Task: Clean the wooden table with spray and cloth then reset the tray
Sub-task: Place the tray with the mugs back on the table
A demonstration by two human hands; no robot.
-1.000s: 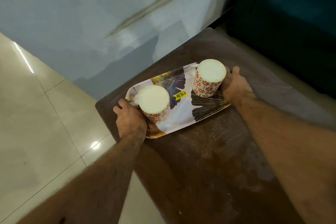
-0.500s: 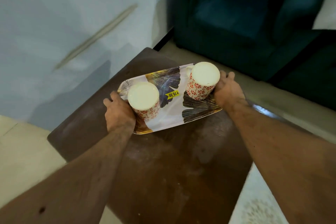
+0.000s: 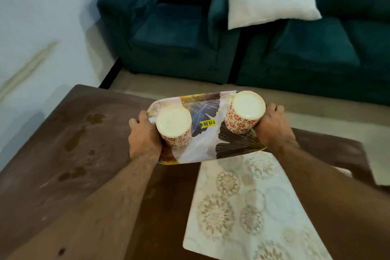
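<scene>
Both forearms reach forward, the left hand and right hand each gripping an end of the leaf-printed rectangular tray, carrying two patterned mugs, over the stained dark wooden table.

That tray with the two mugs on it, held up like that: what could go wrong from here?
The tray is gripped only at its two ends, by the left hand and the right hand, and looks tilted; the two upside-down mugs, left mug and right mug, stand loose on it and might slide or tip. The right mug sits near the far edge. The wooden table shows brownish stains; setting the tray back there too soon could dirty it.
</scene>
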